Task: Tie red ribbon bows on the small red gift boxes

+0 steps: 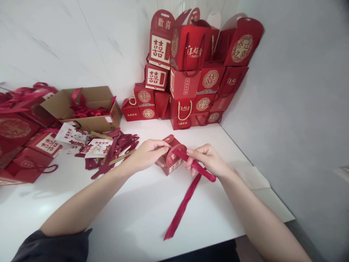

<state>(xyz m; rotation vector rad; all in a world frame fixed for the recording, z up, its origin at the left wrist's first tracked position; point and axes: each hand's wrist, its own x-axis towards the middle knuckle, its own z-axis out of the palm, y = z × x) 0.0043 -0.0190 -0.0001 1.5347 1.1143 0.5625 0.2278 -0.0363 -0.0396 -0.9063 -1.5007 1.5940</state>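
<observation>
I see my left hand (148, 154) pinching the small red box (174, 166) mid-surface (131, 214), right hand (208, 159) just right of it, closed on the ribbon (185, 203), whose tail runs toward the near edge.

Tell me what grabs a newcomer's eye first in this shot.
The tall stack of red gift boxes in the back corner against the wall stands out first. Mid-table, on the white table, the left hand pinches the top of a small red box while the right hand holds a long red ribbon that trails toward the near edge. At the left, an open cardboard box holds more ribbons.
</observation>
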